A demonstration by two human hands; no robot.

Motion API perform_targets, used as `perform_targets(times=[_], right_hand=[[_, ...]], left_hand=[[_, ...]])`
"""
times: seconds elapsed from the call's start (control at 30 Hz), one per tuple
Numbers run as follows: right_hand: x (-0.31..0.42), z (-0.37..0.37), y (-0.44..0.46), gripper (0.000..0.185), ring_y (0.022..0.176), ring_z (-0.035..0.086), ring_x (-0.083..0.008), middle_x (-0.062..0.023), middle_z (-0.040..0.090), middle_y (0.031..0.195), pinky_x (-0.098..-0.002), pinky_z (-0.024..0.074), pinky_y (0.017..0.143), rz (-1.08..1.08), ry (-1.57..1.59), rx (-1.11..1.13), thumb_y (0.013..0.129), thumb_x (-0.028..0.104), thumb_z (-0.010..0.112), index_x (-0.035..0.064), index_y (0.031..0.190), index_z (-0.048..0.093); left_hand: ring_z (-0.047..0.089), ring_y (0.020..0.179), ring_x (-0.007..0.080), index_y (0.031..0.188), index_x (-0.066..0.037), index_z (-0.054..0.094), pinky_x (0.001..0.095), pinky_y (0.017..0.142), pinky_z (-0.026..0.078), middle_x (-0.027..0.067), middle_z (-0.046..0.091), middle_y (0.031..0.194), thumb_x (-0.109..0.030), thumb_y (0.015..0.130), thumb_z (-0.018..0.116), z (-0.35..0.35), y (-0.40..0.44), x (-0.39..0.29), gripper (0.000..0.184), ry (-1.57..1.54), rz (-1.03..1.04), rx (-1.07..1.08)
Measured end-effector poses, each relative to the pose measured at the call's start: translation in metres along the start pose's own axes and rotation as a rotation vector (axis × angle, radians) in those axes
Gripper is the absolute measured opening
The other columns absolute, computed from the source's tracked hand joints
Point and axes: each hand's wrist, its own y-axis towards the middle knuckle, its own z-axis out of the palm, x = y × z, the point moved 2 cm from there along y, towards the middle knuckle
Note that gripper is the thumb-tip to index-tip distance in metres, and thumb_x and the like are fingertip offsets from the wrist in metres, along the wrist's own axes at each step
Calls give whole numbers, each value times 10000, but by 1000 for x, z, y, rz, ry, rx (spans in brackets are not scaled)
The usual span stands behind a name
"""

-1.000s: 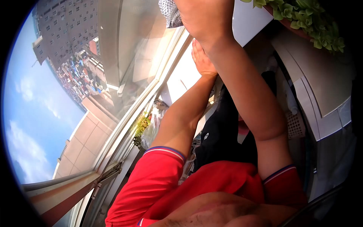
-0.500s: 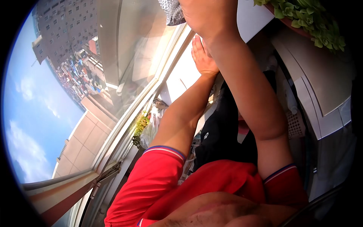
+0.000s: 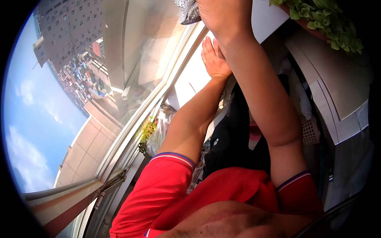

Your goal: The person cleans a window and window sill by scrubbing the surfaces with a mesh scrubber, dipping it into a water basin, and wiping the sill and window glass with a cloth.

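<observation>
At the top edge, my right hand (image 3: 226, 18) is partly cut off by the frame, its fingers mostly hidden. A grey textured cloth (image 3: 188, 12) bunches out from under it, over the window pane near the white frame. My left hand (image 3: 216, 61) lies with fingers stretched on the white sill (image 3: 190, 85), holding nothing. My right forearm passes in front of part of it.
A tilted window pane (image 3: 135, 59) fills the left, with buildings outside. A potted green plant (image 3: 317, 23) stands at upper right. Below the sill are a clear plastic bag (image 3: 158, 133) and a small plant (image 3: 147, 130). A white cabinet (image 3: 333, 79) is at right.
My right hand and the grey cloth have shifted slightly to the right and up. My left hand has stayed nearly in place on the sill.
</observation>
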Motion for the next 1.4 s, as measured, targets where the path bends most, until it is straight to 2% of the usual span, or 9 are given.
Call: perform_targets(times=[0.17, 0.23, 0.3, 0.37, 0.5, 0.67, 0.87, 1.23, 1.4], right_hand=[[2, 0, 1, 32, 720, 598, -89, -33, 642, 793, -263, 495, 655, -6, -1, 8, 911, -13, 642, 14, 904, 628], [5, 3, -2, 32, 722, 598, -89, -33, 642, 795, -263, 496, 657, -5, 3, 9, 910, -12, 644, 14, 904, 628], [8, 2, -3, 31, 724, 599, -89, -34, 643, 796, -264, 496, 659, -2, 10, 12, 910, -12, 645, 14, 904, 628], [12, -2, -2, 31, 726, 599, -89, -34, 644, 798, -264, 497, 661, -1, 15, 16, 909, -11, 646, 13, 905, 628], [12, -3, 4, 29, 708, 597, -87, -34, 646, 794, -261, 497, 651, -83, -172, -10, 913, -9, 648, 11, 907, 629], [13, 0, 1, 32, 648, 593, -85, -31, 638, 763, -256, 489, 574, -54, -91, 9, 935, -2, 639, 10, 910, 622], [19, 2, -6, 47, 566, 584, -87, -36, 631, 737, -250, 471, 475, 42, 30, 34, 963, 4, 622, 9, 918, 608], [14, -1, -1, 44, 548, 572, -87, -34, 615, 718, -249, 468, 480, -38, -43, 13, 966, 1, 613, 10, 923, 603], [24, -3, -6, 51, 563, 577, -85, -30, 626, 727, -252, 477, 489, 83, 42, 64, 967, 32, 653, 11, 938, 616]], left_hand=[[236, 1540, 409, 1585, -90, 274, 563, 1204, 209, 206, 252, 1664, -569, 901, 608, -1, 2, -1, 900, 20, 29, -45], [233, 1540, 410, 1585, -91, 278, 561, 1206, 207, 208, 251, 1664, -558, 899, 611, -6, 2, -1, 894, -73, -90, 141], [232, 1540, 411, 1584, -92, 282, 559, 1208, 206, 208, 249, 1665, -550, 897, 613, -8, 2, -1, 889, -93, -106, 163], [232, 1540, 409, 1582, -94, 286, 557, 1209, 203, 206, 247, 1666, -545, 896, 614, -6, 1, -3, 884, -49, -16, 19], [232, 1540, 409, 1577, -94, 288, 563, 1207, 205, 204, 250, 1665, -548, 893, 619, -6, 0, 0, 885, -59, 7, 15], [237, 1535, 420, 1571, -90, 292, 572, 1201, 209, 213, 256, 1659, -483, 870, 620, 0, -1, -2, 868, -45, 16, -62], [241, 1529, 432, 1587, -84, 263, 579, 1200, 210, 224, 256, 1655, -388, 841, 597, -5, 0, -1, 871, -77, 17, -15], [240, 1529, 438, 1574, -56, 298, 577, 1203, 204, 230, 257, 1654, -372, 803, 572, -6, 0, -1, 877, -82, 23, -8], [243, 1530, 433, 1576, -60, 293, 573, 1206, 202, 226, 258, 1655, -380, 813, 575, -3, -1, 1, 875, -56, 35, -28]])
